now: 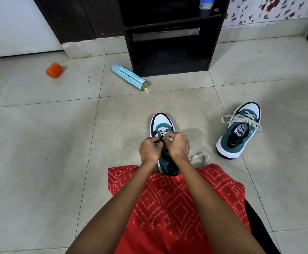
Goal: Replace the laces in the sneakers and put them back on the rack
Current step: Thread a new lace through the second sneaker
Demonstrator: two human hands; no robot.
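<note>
My red patterned garment [177, 208] fills the bottom of the view, with both forearms reaching out over it. My left hand [149, 150] and right hand [177, 146] meet over the teal and white sneaker [161, 123] that lies on the floor just past my lap, toe pointing away. Both hands are curled tight, fingertips pinching at the eyelets: the left on something dark, the right on the off-white lace [199, 157], whose loose end loops out on the tiles to the right of the shoe's heel.

The second sneaker [239, 132] sits well apart to the right, laced, its ends splayed loose. The floor [48, 143] is pale tile with dark grout lines, open and bare to my left.

Farther off, a light blue spray can [129, 77] lies on its side just beside the black shoe rack [169, 33], and an orange cap [54, 70] rests alone far left. A clear bottle [206, 3] stands on the upper shelf. Flowered wallpaper [277, 8] runs behind on the right.
</note>
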